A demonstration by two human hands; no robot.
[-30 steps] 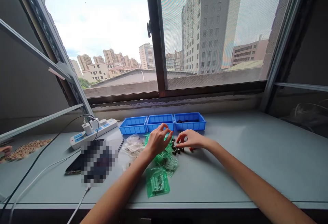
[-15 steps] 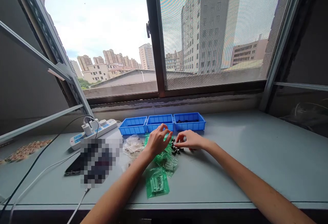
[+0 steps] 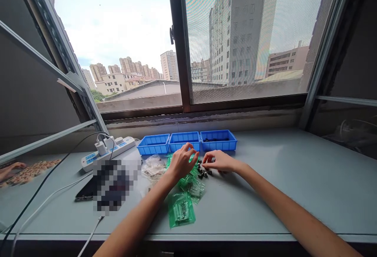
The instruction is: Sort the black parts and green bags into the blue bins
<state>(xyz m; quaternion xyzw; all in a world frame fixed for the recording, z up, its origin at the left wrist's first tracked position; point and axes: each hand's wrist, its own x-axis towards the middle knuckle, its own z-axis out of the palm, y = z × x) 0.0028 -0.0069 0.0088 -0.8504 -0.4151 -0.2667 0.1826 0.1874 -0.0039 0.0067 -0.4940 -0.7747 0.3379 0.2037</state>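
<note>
My left hand (image 3: 184, 159) hovers over a heap of green plastic bags (image 3: 191, 186), its fingers bent but apart and nothing visible in them. To its right, my right hand (image 3: 219, 160) rests low on the table, fingertips drawn together beside a small pile of black parts (image 3: 203, 174). Whatever those fingertips pinch is too small or hidden to make out. Nearest the front edge lies one green bag (image 3: 182, 212) with pale, slim pieces inside. Clear plastic bags (image 3: 153, 167) sit left of my left hand, partly behind that forearm.
Three blue bins (image 3: 153, 145) stand in a row below the window; the right bin (image 3: 218, 143) holds dark parts. At left are a power strip (image 3: 126, 145), cables and a dark device (image 3: 85, 190), partly blurred. Another person's hand (image 3: 14, 166) is by small tan pieces (image 3: 35, 172).
Another person's hand has come into view at the far left. My right hand's fingers have shifted slightly by the black parts; my left hand stays almost still.
</note>
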